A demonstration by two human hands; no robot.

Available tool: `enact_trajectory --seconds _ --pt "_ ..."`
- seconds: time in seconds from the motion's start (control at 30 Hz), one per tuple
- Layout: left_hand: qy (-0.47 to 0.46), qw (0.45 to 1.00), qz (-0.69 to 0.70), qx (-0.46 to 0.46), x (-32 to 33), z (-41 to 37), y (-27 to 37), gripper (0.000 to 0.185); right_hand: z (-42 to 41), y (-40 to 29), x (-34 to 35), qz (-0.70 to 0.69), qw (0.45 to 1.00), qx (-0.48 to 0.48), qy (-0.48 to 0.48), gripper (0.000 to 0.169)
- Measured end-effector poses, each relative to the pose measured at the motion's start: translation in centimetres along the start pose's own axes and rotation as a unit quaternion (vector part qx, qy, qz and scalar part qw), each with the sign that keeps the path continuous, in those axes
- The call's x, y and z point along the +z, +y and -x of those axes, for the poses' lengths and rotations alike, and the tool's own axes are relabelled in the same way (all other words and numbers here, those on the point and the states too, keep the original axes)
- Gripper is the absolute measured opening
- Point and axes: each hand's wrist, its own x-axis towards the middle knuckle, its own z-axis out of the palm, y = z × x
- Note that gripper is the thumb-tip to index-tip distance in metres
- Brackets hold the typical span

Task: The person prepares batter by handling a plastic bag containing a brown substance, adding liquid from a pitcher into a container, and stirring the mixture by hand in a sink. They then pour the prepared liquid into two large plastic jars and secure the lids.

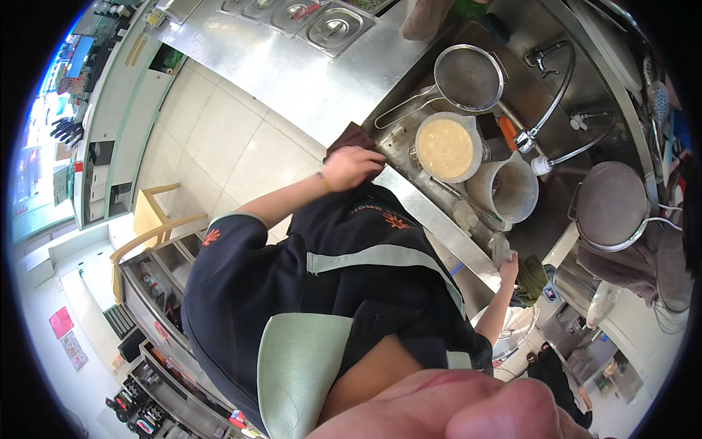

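Observation:
My left hand (354, 167) is closed around a dark maroon cloth (350, 137) at the corner between the steel counter and the sink. At the sink's front rim (466, 244), my right hand (509, 268) pinches a piece of translucent plastic (500, 248). A dark green cloth (531, 280) hangs just beside that hand. Inside the sink stand a plastic jug of pale yellow liquid (445, 148) and a second plastic jug (507, 189) with a dirty interior. A wire whisk (485, 214) lies between the jugs and the rim, near a crumpled whitish item (465, 215).
A long-handled sieve (469, 77) rests behind the first jug. Two hose taps (565, 93) reach over the basin. Another sieve (611, 206) sits on the right ledge. Lidded steel pans (334, 27) are set in the counter (329, 82). A wooden chair (159, 214) and another person (554, 378) are farther off.

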Motion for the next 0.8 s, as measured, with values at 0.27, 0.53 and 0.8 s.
enact_trajectory --seconds 0.27,0.53,0.8 --pt "-0.043 0.981 0.102 0.16 16.9 -15.9 13.7 0.025 4.6 -11.3 -1.5 -0.404 0.912 0.062 -0.006 0.027" --pt "-0.265 0.955 -0.067 0.115 27.1 -19.9 13.8 0.017 10.0 -18.0 -12.9 -0.477 0.844 0.231 -0.084 0.041" --pt "-0.258 0.965 0.029 0.036 16.9 -20.4 14.0 0.032 11.2 -18.9 -9.3 -0.35 0.937 0.021 0.008 0.034"
